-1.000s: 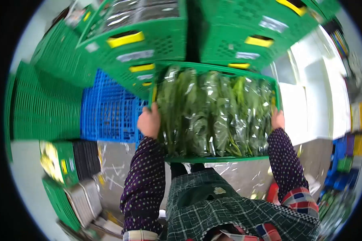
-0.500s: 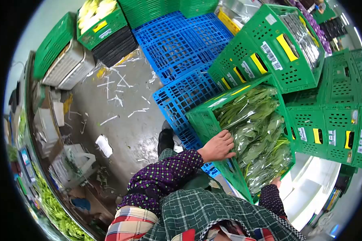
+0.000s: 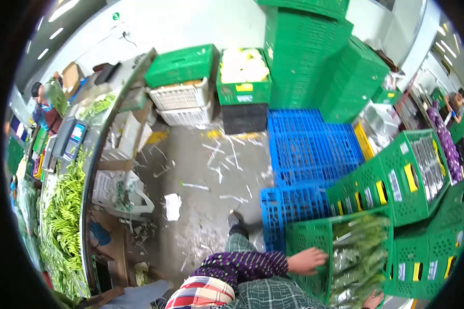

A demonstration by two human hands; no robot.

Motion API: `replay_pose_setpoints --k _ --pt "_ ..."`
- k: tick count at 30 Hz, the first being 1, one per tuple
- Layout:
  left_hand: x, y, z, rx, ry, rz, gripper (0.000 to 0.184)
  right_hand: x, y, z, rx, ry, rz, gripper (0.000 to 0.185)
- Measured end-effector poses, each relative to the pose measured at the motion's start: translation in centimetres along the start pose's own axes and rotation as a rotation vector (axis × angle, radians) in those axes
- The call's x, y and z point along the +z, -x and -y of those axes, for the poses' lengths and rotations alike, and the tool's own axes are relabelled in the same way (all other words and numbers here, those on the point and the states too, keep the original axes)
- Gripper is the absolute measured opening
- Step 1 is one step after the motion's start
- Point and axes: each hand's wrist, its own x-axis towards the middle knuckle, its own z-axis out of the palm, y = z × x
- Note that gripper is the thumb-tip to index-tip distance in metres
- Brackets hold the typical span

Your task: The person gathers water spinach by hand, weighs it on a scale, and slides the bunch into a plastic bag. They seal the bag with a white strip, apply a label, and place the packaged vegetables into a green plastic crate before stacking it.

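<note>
- The open green plastic crate (image 3: 309,234) now sits lower in view than half a second ago, because the view has swung toward the room on its left.
- Clear bags of leafy greens (image 3: 358,257) lie in rows inside the crate.
- The left hand (image 3: 307,261) is over the crate's left wall, about where it was. Its fingers are loosely bent and partly open, with nothing in its grip; I cannot tell if it touches.
- The right hand (image 3: 374,299) is at the crate's near right corner, as before. It is partly hidden, so I cannot tell how tightly it holds on.
- Blue plastic pallets (image 3: 314,152) lie on the floor just past the crate.
- A stack of green crates with yellow handles (image 3: 384,162) stands just beyond the crate, to its right.
- The grey floor (image 3: 191,154), left of the crate, has thin white strips scattered over it.
- Well left of the crate is a long surface (image 3: 88,195) with a big heap of green beans (image 3: 62,216) and a grey machine with a lit screen (image 3: 75,139).
- Past the pallets, a white wall (image 3: 211,23) rises.
- One person (image 3: 49,113) is far left of the crate, another (image 3: 454,105) far beyond it.
</note>
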Motion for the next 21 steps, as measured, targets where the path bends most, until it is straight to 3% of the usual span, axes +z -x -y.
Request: replay_pose_setpoints --k 2,3,4,5,6,7,9,13,14,15,16,17,18,19,21 --pt "-2.4 3.7 0.4 -0.358 -0.007 0.509 0.038 -0.6 1.1 8.5 -0.170 -0.143 -0.066 0.053" --pt "-1.2 6.3 2.4 -0.433 0.026 0.648 0.036 0.1 2.2 12.6 -0.177 -0.167 -0.062 0.053" --pt "-0.2 8.6 4.7 -0.510 0.060 0.780 0.034 0.7 3.2 18.1 -0.375 -0.307 -0.149 0.053" --pt "-1.0 9.5 6.3 -0.523 0.106 0.685 0.035 1.3 3.8 22.8 -0.574 -0.448 -0.242 0.053" --pt "-2.5 10.3 8.2 -0.533 0.145 0.588 0.035 1.8 4.4 26.5 -0.576 -0.450 -0.066 0.066" --pt "-3.9 11.5 10.0 -0.426 0.064 0.380 0.033 1.7 5.2 30.0 -0.616 -0.329 -0.104 0.064" --pt "-10.5 11.8 12.2 -0.518 -0.014 0.304 0.033 1.6 6.8 36.5 -0.682 -0.201 -0.108 0.064" --pt "-23.3 15.9 16.5 -0.787 -0.112 0.163 0.037 4.4 6.4 39.5 -0.549 -0.219 0.039 0.072" --pt "-26.1 17.6 17.5 -0.935 -0.109 0.113 0.039 5.5 5.8 39.0 -0.546 -0.209 0.044 0.073" --pt "-28.8 19.0 18.6 -1.159 -0.125 0.214 0.043 4.8 5.9 39.1 -0.515 -0.172 0.111 0.074" --pt "-29.2 22.0 19.6 -1.024 -0.410 -0.077 0.031 6.2 4.2 39.0 -0.401 0.003 0.251 0.071" --pt "-31.0 25.0 21.8 -1.090 -0.418 0.123 0.036 11.8 2.3 36.1 -0.675 -0.024 -0.180 0.065" --pt "-32.5 25.8 22.6 -1.077 -0.419 0.137 0.036 17.4 0.4 33.2 -0.853 0.035 -0.691 0.060" --pt "-34.0 26.4 23.0 -1.140 -0.397 0.057 0.037 11.5 1.6 33.7 -0.390 0.119 0.119 0.058" --pt "-35.7 27.5 24.5 -1.206 -0.320 -0.035 0.037 10.0 1.7 39.4 -0.393 0.222 0.358 0.054"
